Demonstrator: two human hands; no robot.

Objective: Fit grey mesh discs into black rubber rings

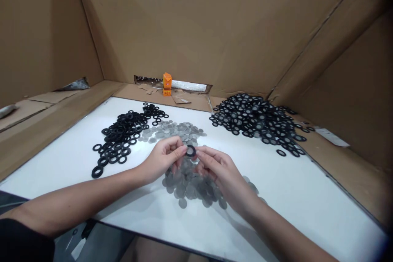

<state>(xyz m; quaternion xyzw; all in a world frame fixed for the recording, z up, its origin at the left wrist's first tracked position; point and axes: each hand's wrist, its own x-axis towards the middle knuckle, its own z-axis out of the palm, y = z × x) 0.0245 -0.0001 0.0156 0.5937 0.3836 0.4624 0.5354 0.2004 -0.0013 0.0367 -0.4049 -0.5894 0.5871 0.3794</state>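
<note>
Between both hands, above the middle of the white board, is one black ring [190, 150] with a grey centre. My left hand [167, 156] pinches its left edge between thumb and fingers. Its right edge is held by the closed fingertips of my right hand [218, 167]. Grey discs [192, 186] lie loose beneath and in front of the hands, partly hidden by them. More grey discs [179, 130] are spread just behind. To the left is a pile of black rings [123, 131]. A larger heap of black rings with grey centres [254, 116] lies at the back right.
Cardboard walls [172, 28] enclose the white board [294, 213] at the back and sides. A small orange box [167, 82] stands at the back, beside a slot in the cardboard. A white label [332, 137] lies at the right edge.
</note>
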